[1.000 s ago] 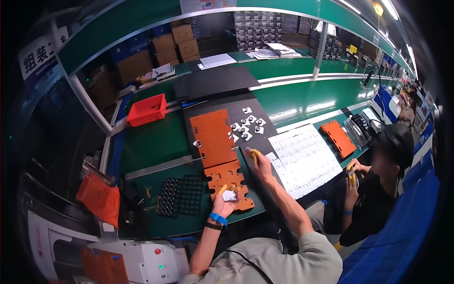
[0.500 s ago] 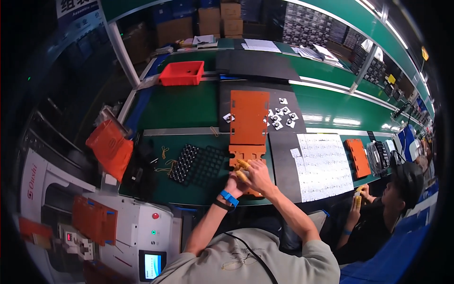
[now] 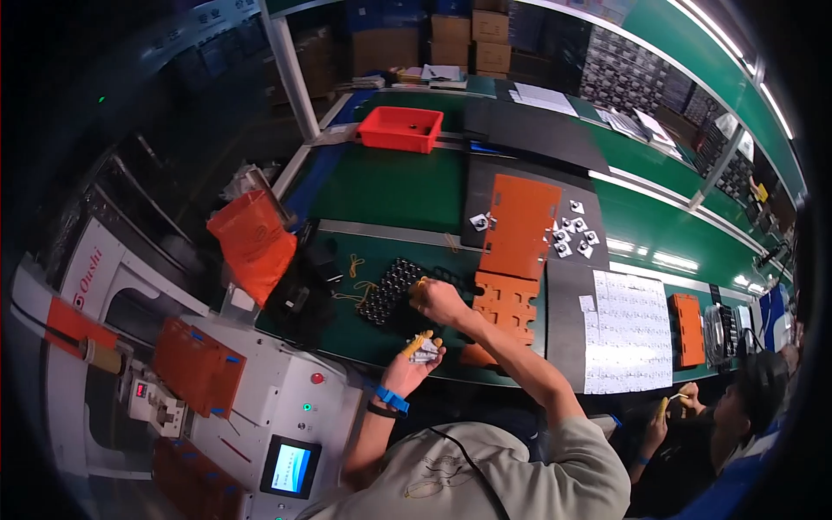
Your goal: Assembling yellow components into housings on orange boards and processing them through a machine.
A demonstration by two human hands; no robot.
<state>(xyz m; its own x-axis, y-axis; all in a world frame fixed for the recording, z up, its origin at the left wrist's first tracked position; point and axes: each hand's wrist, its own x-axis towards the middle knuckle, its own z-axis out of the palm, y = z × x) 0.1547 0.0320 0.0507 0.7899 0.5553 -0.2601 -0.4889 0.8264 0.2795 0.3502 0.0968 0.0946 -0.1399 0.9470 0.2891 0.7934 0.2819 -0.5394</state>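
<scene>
My left hand (image 3: 412, 367), with yellow finger covers on some fingers, is closed around a small whitish-silver piece (image 3: 425, 351), palm upward, near the bench's front edge. My right hand (image 3: 440, 303) reaches across to the right side of a black tray (image 3: 381, 305) filled with small round dark parts. Its fingers are bent together and point down; whatever they hold is hidden. To the right of both hands lies an orange fixture with cut-outs (image 3: 505, 305), its near end partly behind my right forearm. A flat orange plate (image 3: 522, 227) extends beyond it.
Small white pieces with black round centres (image 3: 563, 236) lie on a black mat. A printed white sheet (image 3: 626, 334) is at right, beside another orange fixture (image 3: 689, 329). A red bin (image 3: 400, 130) stands far back. A white machine (image 3: 295, 412) is at left; a co-worker (image 3: 737, 407) sits at right.
Both hands have parted and left the orange fixture. My right hand has moved left to the black tray; my left hand has drawn back, palm up. The whole view has shifted.
</scene>
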